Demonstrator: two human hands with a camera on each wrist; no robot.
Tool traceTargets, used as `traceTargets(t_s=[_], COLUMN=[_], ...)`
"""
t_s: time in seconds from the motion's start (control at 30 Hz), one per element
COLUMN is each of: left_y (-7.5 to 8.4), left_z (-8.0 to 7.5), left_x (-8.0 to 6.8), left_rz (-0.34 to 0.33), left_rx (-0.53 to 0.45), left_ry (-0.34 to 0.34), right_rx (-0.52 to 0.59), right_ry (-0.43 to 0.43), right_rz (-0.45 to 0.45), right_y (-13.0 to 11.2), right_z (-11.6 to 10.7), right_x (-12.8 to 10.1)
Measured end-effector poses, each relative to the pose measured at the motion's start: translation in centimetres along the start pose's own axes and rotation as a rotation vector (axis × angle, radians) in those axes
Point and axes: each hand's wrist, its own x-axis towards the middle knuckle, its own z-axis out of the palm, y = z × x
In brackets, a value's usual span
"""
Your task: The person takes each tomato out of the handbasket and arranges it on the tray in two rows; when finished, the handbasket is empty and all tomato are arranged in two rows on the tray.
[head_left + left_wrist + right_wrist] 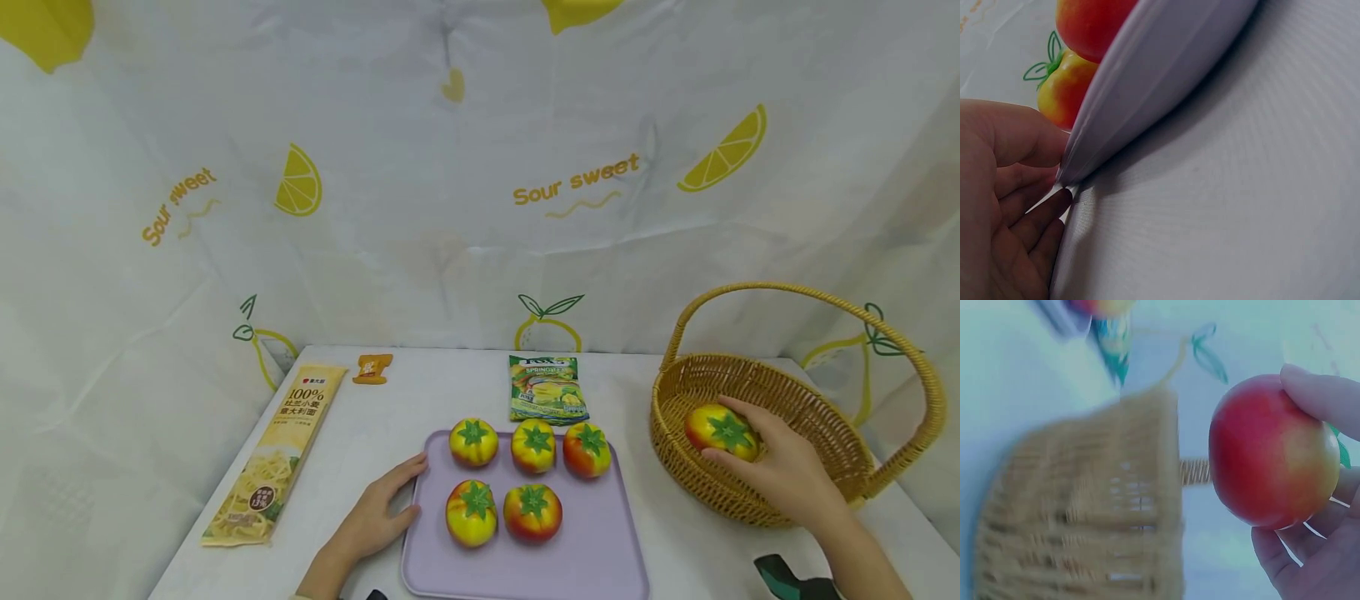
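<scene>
Tomato [720, 431] sits in the right hand [776, 467], fingers and thumb curled round it, green stem cap facing up. Right wrist view confirms: fingertips [1325, 400] wrap over the red-yellow fruit [1269, 453], palm below it. Grip is held over the inside of the basket [825, 400], just above its woven floor; whether the fruit touches the wicker, cannot tell. Basket handle arches over the hand, far side.

Left hand [375, 517] lies flat on the table [390, 417], fingers straight, tips against the left rim of the tray [600, 558]. Left wrist view shows fingers [1016, 187] meeting the tray edge [1147, 81] right at its corner, holding nothing.

Just right of the left hand, on the tray: five tomatoes, three in the far row [473, 442] [533, 446] [587, 450], two in the near row [471, 512] [532, 512]. All stand stem up, apart from the held one, which is well off to the right.

Left of the left hand: pasta pack [277, 454], lying lengthwise. Beyond it, a small orange sachet [372, 367]. Beyond the tray, a green snack bag [546, 388], lying flat. Backdrop cloth [480, 208] with lemon print stands behind everything.
</scene>
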Motion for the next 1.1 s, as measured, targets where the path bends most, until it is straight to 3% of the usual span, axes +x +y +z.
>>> traceTargets(t_s=[0.23,0.37,0.6,0.9,1.1], left_y=[-0.1,-0.1,0.0,0.1,0.1], left_z=[0.1,0.1,0.0,-0.1,-0.1], left_x=[0.0,0.1,0.0,0.0,0.0], left_rz=[0.009,0.002,-0.011,-0.024,-0.026], left_rx=[0.004,0.001,-0.007,-0.012,-0.005], left_ry=[0.005,0.002,0.002,-0.001,-0.003], right_rx=[0.016,0.022,0.116,0.179,0.237], right_ry=[0.085,0.081,-0.059,-0.162,-0.315], right_rz=[-0.118,-0.122,-0.064,-0.033,0.031], right_y=[-2.6,-3.8,-5.2,-6.4,-6.9], right_z=[1.8,3.1,6.1,9.0,10.2], right_x=[-1.5,-2.3,-3.4,-4.2,-4.1])
